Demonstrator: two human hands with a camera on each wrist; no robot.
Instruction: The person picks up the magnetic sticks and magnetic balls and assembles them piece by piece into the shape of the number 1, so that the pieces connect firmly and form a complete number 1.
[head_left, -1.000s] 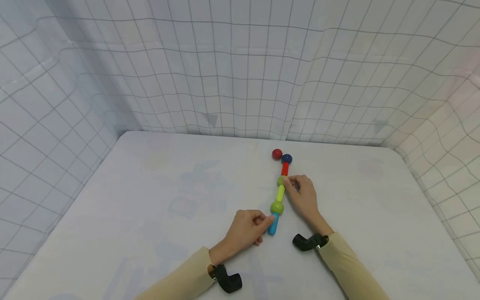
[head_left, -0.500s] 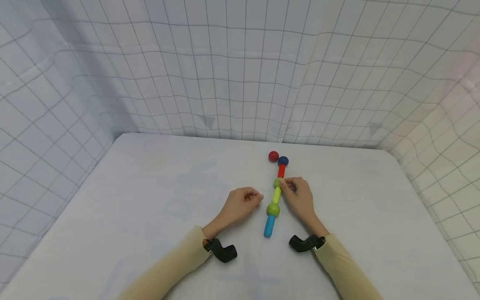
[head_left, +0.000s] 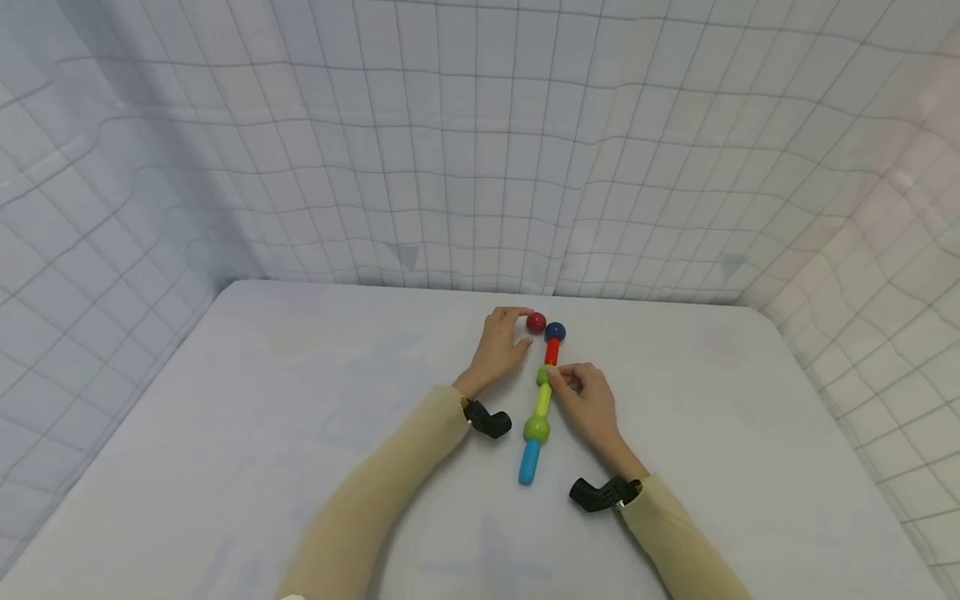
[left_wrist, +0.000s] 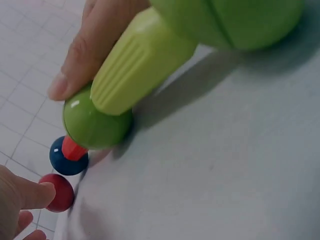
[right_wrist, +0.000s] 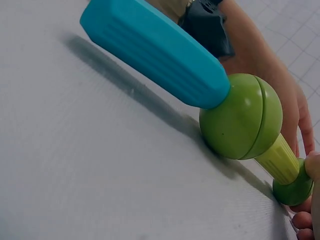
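Note:
A toy chain of joined balls and sticks lies on the table: a light blue stick [head_left: 528,462], a larger green ball [right_wrist: 240,117], a yellow-green stick [left_wrist: 142,62], a smaller green ball [left_wrist: 95,122], a red stick [head_left: 552,351] and a dark blue ball [head_left: 555,332]. My right hand [head_left: 588,408] pinches the smaller green ball from the right. Beyond it, my left hand [head_left: 498,346] reaches to a loose red ball [head_left: 536,322], thumb and fingers spread. In the left wrist view one fingertip overlaps the red ball [left_wrist: 61,194]; whether it presses is unclear.
The white tabletop [head_left: 337,417] has its far edge just behind the balls. Pale curtains with a grid pattern [head_left: 465,167] hang behind and at both sides. Each wrist wears a black camera mount [head_left: 600,495].
My left hand has let go of the light blue stick and moved forward to the red ball. The right hand still pinches the smaller green ball. The head view has shifted slightly.

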